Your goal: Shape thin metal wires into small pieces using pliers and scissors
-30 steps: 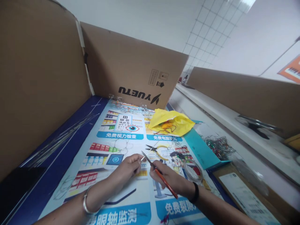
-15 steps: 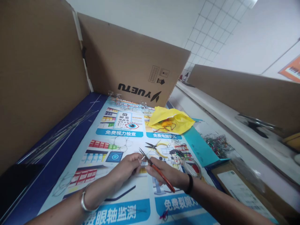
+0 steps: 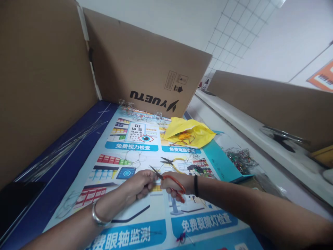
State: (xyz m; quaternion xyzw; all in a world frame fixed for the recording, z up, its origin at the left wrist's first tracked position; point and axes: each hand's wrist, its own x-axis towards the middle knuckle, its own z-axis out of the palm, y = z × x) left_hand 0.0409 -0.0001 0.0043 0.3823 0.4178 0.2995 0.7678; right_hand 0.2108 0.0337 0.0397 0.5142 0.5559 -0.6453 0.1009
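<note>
My right hand (image 3: pixel 175 182) is closed round the scissors (image 3: pixel 179 185), which have orange-red handles. Their dark blades point up and to the left, the tips beside the fingers of my left hand (image 3: pixel 142 184). That left hand is pinched at thumb and forefinger; a thin light strand seems to show near its fingertips, too small to make out. Just beyond both hands, yellow-handled pliers (image 3: pixel 175 163) lie with their jaws apart on the printed sheet (image 3: pixel 153 208).
Behind the pliers lies an open yellow bag (image 3: pixel 197 132) with an orange item inside. Tangled wires (image 3: pixel 241 159) are heaped at the right. Long thin wires (image 3: pixel 62 149) lie at the left. Cardboard panels (image 3: pixel 145 62) stand behind and at the left.
My right wrist and forearm have swung up and outward, turning the scissors so that they lie flatter. Their handles show more fully now. My left hand has moved slightly left.
</note>
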